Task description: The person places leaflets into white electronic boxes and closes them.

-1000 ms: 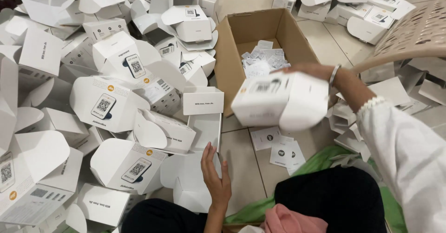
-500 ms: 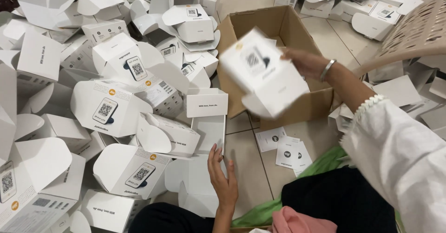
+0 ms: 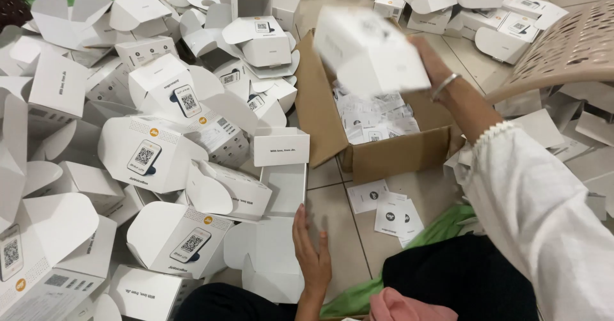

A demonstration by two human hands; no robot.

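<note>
A white carton (image 3: 371, 51), blurred by motion, is gripped in the right hand (image 3: 430, 55) at upper centre of the frame, directly above the open brown cardboard box (image 3: 384, 158). The fingers are closed around the carton's far side, though the exact contact is hidden behind the carton. Small white paper slips (image 3: 377, 119) are seen lying inside the brown box.

The left hand (image 3: 311, 250) is laid flat and open at lower centre of the frame, with the fingertips touching an opened white tray-like carton (image 3: 284, 187) on the tiled floor (image 3: 336, 225); nothing is gripped by it.

A dense heap of opened white cartons (image 3: 153, 148) is noted across the left half of the frame, with more at the upper right. A few loose leaflets (image 3: 387, 209) lie on the floor just below the brown box. A beige perforated basket (image 3: 569, 46) is visible at the right edge.

Judgement: if the carton's contents are to be shaken out, the carton is best kept centred over the brown box opening and its mouth tilted downward, so that slips fall inside and not onto the floor beside the leaflets. A firmer hold across both side walls would be advisable.
</note>
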